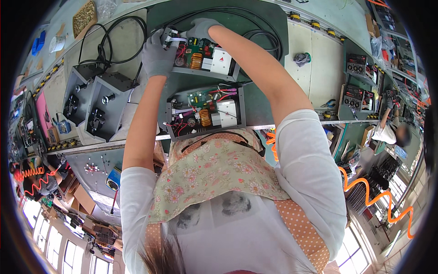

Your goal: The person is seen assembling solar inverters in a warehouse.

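Observation:
At the far end of the bench, both my grey-gloved hands are on an uncovered electronic unit (221, 62), a grey metal case with a green circuit board, copper coil and white block. My left hand (159, 55) is closed round its left end, beside a white connector and red wires. My right hand (200, 29) bends over the far left corner, fingers closed; what they hold is hidden. Nearer me sits a similar open unit (207, 111) with red and white wires, touched by neither hand.
Two grey metal housings (105, 107) with fans stand at left, below looped black cables (109, 39). More black cable (269, 41) coils behind the units. At right are a dark crumpled bundle (302, 58), pliers (328, 103) and further units (353, 96). An orange coiled hose (374, 194) hangs lower right.

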A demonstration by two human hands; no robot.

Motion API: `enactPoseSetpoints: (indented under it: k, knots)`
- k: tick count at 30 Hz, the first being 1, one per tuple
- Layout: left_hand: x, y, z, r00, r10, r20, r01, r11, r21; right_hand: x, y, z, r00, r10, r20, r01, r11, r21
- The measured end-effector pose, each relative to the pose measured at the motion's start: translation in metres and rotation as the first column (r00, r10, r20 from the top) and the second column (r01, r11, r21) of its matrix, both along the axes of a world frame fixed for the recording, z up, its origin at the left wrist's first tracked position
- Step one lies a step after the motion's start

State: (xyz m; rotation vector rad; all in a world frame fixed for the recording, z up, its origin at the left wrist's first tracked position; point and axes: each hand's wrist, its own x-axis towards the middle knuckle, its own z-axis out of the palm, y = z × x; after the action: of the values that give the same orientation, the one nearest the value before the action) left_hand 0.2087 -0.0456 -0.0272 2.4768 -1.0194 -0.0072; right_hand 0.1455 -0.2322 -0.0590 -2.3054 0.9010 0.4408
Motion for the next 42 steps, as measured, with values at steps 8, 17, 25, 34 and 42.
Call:
enactPoseSetpoints:
  k: [8,17,25,34,42]
  knots:
    - [-0.003,-0.001,0.004,0.999,0.014,-0.042,-0.013,0.999,0.033,0.017,0.006,-0.001,0.963,0.151,-0.223,-0.127,0.985,0.119]
    - [-0.004,-0.002,0.008,1.0,0.021,-0.021,-0.02,0.999,0.045,0.014,0.007,0.005,0.97,0.126,-0.207,-0.116,0.991,0.062]
    - [-0.001,0.0,0.004,0.999,0.016,-0.041,-0.015,1.0,0.023,-0.013,-0.03,0.047,0.949,-0.174,-0.264,0.133,0.977,-0.169]
    - [0.0,-0.002,0.003,1.0,-0.018,-0.012,0.018,0.999,-0.032,-0.007,-0.032,-0.009,0.995,-0.098,-0.018,0.099,0.975,0.2]
    - [-0.002,0.001,0.004,1.0,0.01,-0.022,-0.011,0.999,-0.047,0.011,0.002,0.039,0.7,-0.422,0.576,-0.025,0.791,0.611]
